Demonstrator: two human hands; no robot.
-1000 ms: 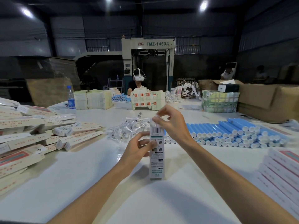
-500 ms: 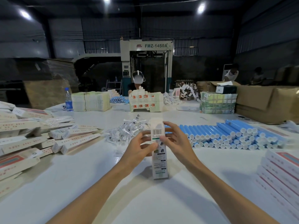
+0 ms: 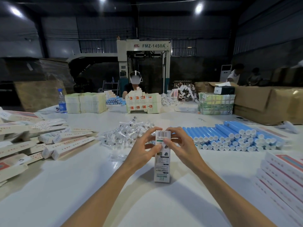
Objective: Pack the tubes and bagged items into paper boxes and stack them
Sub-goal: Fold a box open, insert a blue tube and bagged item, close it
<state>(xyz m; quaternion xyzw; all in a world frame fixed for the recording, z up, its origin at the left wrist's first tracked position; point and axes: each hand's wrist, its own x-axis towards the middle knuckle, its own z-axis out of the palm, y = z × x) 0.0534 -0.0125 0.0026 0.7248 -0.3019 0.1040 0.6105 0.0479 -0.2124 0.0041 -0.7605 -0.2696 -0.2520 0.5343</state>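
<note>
A long white paper box (image 3: 162, 167) with a barcode near its top stands upright on the white table (image 3: 82, 185) in front of me. My left hand (image 3: 142, 149) grips its upper left side, thumb across the front. My right hand (image 3: 182, 146) grips the upper right side, fingers curled at the top end. Behind the box lies a heap of small clear bagged items (image 3: 126, 133). To the right lies a stacked pile of blue tubes (image 3: 232, 136) with white caps. Closed boxes (image 3: 49, 141) lie in a loose pile at the left.
Flat white boxes with red stripes (image 3: 285, 177) are stacked at the right edge. Across the table a person with a headset sits behind box stacks (image 3: 142, 102). A water bottle (image 3: 61, 101) stands far left; big cardboard cartons (image 3: 268, 102) stand far right.
My right hand came down from above the box top and now grips the upper right side; the top end looks closed. The box stays upright on the table.
</note>
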